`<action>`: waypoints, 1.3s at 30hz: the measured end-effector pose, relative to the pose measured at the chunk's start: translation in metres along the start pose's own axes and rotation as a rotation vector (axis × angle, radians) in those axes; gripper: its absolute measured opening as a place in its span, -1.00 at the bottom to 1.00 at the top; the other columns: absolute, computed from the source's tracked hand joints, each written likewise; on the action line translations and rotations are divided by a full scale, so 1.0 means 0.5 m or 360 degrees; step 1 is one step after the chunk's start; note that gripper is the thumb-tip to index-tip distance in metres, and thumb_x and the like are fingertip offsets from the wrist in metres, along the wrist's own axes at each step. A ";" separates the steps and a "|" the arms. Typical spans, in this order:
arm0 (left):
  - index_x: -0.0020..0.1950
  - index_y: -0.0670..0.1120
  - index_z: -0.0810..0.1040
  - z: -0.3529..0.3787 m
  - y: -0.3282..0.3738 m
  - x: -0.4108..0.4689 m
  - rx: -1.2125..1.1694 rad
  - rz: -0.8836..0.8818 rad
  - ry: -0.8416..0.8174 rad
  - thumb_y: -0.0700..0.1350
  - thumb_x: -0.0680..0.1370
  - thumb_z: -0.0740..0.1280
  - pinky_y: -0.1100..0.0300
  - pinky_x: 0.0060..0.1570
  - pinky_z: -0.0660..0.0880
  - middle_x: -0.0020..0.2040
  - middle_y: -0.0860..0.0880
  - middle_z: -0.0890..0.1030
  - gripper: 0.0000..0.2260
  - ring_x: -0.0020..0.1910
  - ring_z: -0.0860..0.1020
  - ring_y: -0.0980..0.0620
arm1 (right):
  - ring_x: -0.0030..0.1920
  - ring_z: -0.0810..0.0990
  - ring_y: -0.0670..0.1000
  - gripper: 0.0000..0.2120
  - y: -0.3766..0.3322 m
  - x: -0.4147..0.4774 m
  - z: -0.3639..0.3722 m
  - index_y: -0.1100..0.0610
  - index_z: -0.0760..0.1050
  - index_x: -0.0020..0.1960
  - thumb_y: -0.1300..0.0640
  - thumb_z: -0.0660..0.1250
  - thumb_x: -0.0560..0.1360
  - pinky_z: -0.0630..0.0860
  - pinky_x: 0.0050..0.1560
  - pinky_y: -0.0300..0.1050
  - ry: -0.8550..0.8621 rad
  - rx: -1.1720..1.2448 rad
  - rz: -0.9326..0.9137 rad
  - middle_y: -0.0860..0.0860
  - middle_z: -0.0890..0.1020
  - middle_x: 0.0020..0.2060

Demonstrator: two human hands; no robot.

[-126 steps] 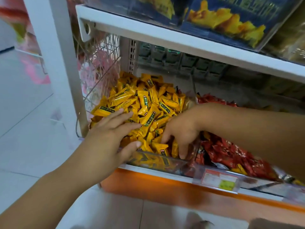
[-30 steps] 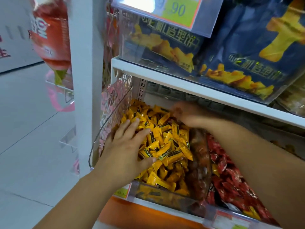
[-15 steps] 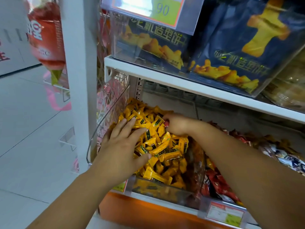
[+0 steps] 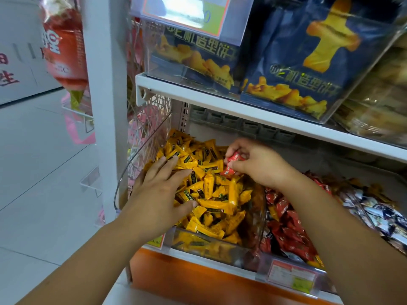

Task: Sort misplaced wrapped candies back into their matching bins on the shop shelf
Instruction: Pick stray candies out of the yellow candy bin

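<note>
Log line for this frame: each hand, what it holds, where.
left hand: flat on yellow candies | right hand: pinching red candies over them | red candy pile: adjacent bin, right

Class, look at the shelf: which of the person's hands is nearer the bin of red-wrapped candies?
Right. The right hand, pinching red candies, hovers over the yellow bin's back corner beside the red bin. The left hand rests on yellow candies, farther left.

Right hand point(image 4: 259, 164) pinches red candies point(image 4: 233, 162); left hand point(image 4: 160, 194) flat.
</note>
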State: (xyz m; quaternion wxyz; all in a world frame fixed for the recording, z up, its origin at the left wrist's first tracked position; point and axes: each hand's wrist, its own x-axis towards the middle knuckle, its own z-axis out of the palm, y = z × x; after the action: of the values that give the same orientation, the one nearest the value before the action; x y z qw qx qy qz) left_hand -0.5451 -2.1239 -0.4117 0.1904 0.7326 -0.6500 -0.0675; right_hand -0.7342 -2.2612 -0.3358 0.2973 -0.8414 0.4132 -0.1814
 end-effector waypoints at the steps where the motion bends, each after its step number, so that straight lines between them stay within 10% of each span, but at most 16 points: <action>1: 0.51 0.27 0.08 -0.001 0.001 -0.002 -0.0021 0.0003 0.0014 0.49 0.31 -0.04 -0.10 0.48 -0.05 0.57 0.19 -0.14 -0.22 0.52 -0.25 0.14 | -0.05 0.65 -0.02 -0.82 0.006 -0.013 -0.007 0.02 0.50 -0.04 0.28 0.39 0.49 0.62 -0.09 -0.14 -0.0003 0.0232 0.0011 -0.02 0.67 -0.06; 9: 0.52 0.27 0.04 -0.022 0.037 0.010 0.0164 -0.0010 -0.0125 0.37 0.44 0.26 -0.24 0.47 -0.19 0.57 0.12 -0.21 -0.28 0.52 -0.32 0.08 | -0.08 0.65 -0.02 -0.79 0.025 -0.069 -0.039 0.15 0.47 0.04 0.41 0.32 0.49 0.59 -0.05 -0.13 -0.0035 0.0835 -0.0054 0.04 0.70 -0.07; 16: 0.52 0.27 0.08 0.008 0.066 0.009 0.0130 0.0044 -0.0111 0.52 0.26 -0.15 -0.26 0.45 -0.26 0.57 0.16 -0.18 -0.17 0.50 -0.36 0.12 | -0.03 0.64 -0.11 -0.72 0.069 -0.106 -0.062 0.07 0.48 0.01 0.44 0.29 0.50 0.54 -0.03 -0.25 0.0480 0.0976 -0.0063 -0.09 0.69 -0.14; 19: 0.52 0.27 0.07 0.012 0.067 0.017 0.0175 0.0057 -0.0109 0.50 0.21 -0.25 -0.26 0.43 -0.25 0.57 0.16 -0.19 -0.12 0.51 -0.35 0.11 | -0.01 0.61 -0.13 -0.68 0.103 -0.117 -0.100 -0.05 0.51 -0.07 0.38 0.34 0.48 0.47 0.08 -0.30 0.0777 0.0632 0.0041 -0.14 0.65 -0.11; 23: 0.52 0.28 0.08 0.011 0.073 0.028 0.0143 0.0061 -0.0110 0.51 0.22 -0.24 -0.26 0.44 -0.23 0.57 0.16 -0.18 -0.12 0.50 -0.33 0.13 | -0.01 0.55 -0.29 -0.71 0.156 -0.152 -0.132 -0.16 0.52 0.07 0.23 0.36 0.52 0.34 -0.04 -0.60 0.0501 -0.0005 0.0198 -0.32 0.57 -0.03; 27: 0.50 0.32 0.03 0.015 0.076 0.033 0.0186 0.0081 -0.0097 0.51 0.20 -0.28 -0.21 0.46 -0.22 0.55 0.21 -0.21 -0.13 0.48 -0.36 0.19 | 0.08 0.60 -0.03 -0.71 0.175 -0.164 -0.138 -0.20 0.50 0.18 0.10 0.36 0.53 0.45 0.08 -0.36 0.0383 -0.0218 0.0265 -0.13 0.62 0.07; 30: 0.49 0.31 0.13 0.012 0.074 0.031 0.0101 0.0116 -0.0033 0.50 0.24 -0.22 -0.17 0.48 -0.21 0.55 0.23 -0.13 -0.17 0.48 -0.33 0.21 | 0.14 0.51 -0.15 -0.74 0.162 -0.160 -0.132 -0.18 0.50 0.22 0.06 0.31 0.56 0.29 -0.01 -0.56 0.0432 -0.0305 0.0224 -0.23 0.53 0.11; 34: 0.45 0.27 0.27 0.002 0.060 0.027 0.0041 0.0123 0.0075 0.50 0.30 -0.12 -0.19 0.48 -0.15 0.56 0.17 0.02 -0.23 0.52 -0.22 0.16 | 0.16 0.46 -0.16 -0.73 0.112 -0.133 -0.101 -0.13 0.49 0.27 0.00 0.24 0.59 0.31 0.11 -0.34 0.0440 -0.0398 0.0112 -0.17 0.53 0.18; 39: 0.48 0.34 0.10 -0.019 0.042 0.018 0.0033 0.0022 0.0004 0.52 0.23 -0.21 -0.13 0.46 -0.21 0.55 0.23 -0.17 -0.17 0.46 -0.36 0.21 | -0.02 0.42 -0.24 -0.73 0.032 -0.030 -0.072 -0.09 0.47 0.30 0.06 0.18 0.63 0.27 -0.11 -0.49 0.0096 -0.0562 0.0030 -0.13 0.47 0.16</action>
State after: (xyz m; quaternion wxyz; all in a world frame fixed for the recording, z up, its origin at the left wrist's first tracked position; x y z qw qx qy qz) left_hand -0.5601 -2.1324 -0.3939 0.1840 0.7300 -0.6556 -0.0584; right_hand -0.7721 -2.2695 -0.3199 0.1341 -0.8708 0.4553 -0.1283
